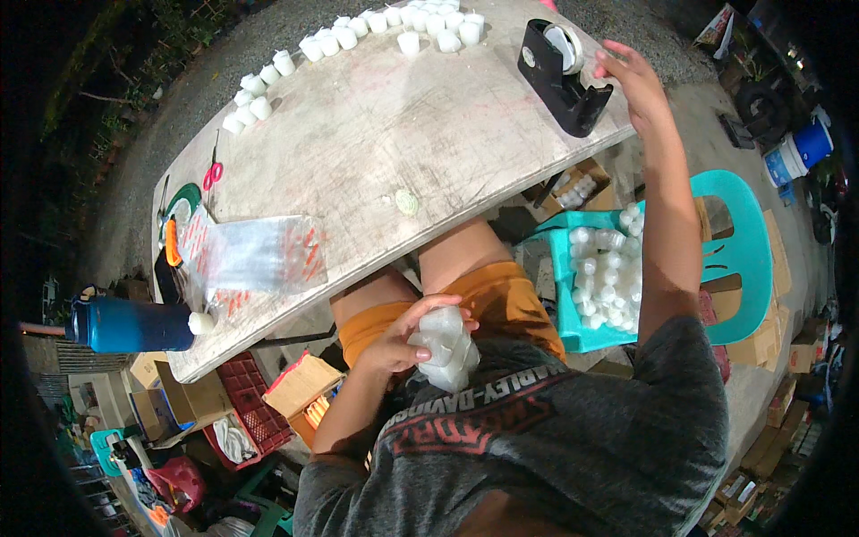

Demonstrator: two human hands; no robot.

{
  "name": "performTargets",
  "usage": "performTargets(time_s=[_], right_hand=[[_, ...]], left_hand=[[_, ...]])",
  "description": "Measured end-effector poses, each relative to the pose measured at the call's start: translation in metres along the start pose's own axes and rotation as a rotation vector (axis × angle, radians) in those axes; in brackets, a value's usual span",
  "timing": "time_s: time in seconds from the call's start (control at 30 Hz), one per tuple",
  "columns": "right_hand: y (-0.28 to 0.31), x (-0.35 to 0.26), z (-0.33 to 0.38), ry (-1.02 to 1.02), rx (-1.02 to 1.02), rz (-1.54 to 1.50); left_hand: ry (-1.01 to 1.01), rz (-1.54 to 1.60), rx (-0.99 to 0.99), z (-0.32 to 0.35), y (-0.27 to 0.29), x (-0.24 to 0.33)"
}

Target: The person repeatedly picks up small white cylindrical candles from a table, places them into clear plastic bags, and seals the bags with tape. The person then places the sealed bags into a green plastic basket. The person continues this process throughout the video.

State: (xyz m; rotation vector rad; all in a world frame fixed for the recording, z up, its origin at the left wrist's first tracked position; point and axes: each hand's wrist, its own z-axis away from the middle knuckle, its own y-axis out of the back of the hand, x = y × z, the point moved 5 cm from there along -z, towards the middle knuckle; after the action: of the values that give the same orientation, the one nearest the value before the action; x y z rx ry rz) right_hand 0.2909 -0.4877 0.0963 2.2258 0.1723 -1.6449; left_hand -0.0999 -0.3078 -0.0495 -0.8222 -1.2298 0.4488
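My left hand (403, 345), in front of my shirt, is closed around a clear plastic pack of white candles (443, 345). My right arm stretches far out to the table's right end. There my right hand (633, 79) is beside a black tape dispenser (564, 85), with its fingers apart near the roll of tape (565, 45). No tape strip can be made out between those fingers. Loose white votive candles (344, 38) stand in a curved row along the table's far edge.
On the pale table (358, 134) lie red-handled scissors (213, 174), clear plastic bags (259, 255), an orange cutter (173, 242) and a blue bottle (130, 324). At right, a teal chair (564, 259) holds many candles (608, 273). Cardboard boxes (300, 385) and a red crate (250, 403) stand below.
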Motion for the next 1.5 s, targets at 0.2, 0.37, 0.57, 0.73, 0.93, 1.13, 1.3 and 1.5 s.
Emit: performTargets(time_s=[0.2, 0.37, 0.57, 0.73, 0.93, 1.13, 1.3, 1.5], right_hand=[[0.028, 0.031, 0.035, -0.138, 0.024, 0.519], [0.034, -0.013, 0.036, 0.047, 0.379, 0.894], [0.001, 0.034, -0.013, -0.07, -0.278, 0.37], [0.016, 0.033, 0.026, -0.18, 0.011, -0.182], [0.022, 0.038, 0.068, 0.121, 0.27, 0.774], [-0.022, -0.065, 0.121, 0.432, -0.374, 0.29], [-0.104, -0.108, 0.185, 0.694, -1.013, 0.292], [-0.138, -0.073, 0.189, 0.617, -1.084, 0.597]], left_hand=[[-0.037, -0.122, -0.021, 0.001, -0.008, -0.001], [-0.14, -0.4, 0.057, -0.003, -0.014, -0.002], [-0.122, -0.298, 0.243, -0.007, 0.001, -0.022], [-0.306, -0.13, 0.33, -0.007, 0.001, -0.028], [0.011, -0.34, 0.301, -0.004, 0.018, -0.055], [0.049, -0.526, 0.351, -0.022, -0.011, -0.003], [0.044, -0.742, 0.32, -0.03, -0.026, 0.023], [-0.093, -0.97, 0.21, -0.023, -0.058, 0.042]])
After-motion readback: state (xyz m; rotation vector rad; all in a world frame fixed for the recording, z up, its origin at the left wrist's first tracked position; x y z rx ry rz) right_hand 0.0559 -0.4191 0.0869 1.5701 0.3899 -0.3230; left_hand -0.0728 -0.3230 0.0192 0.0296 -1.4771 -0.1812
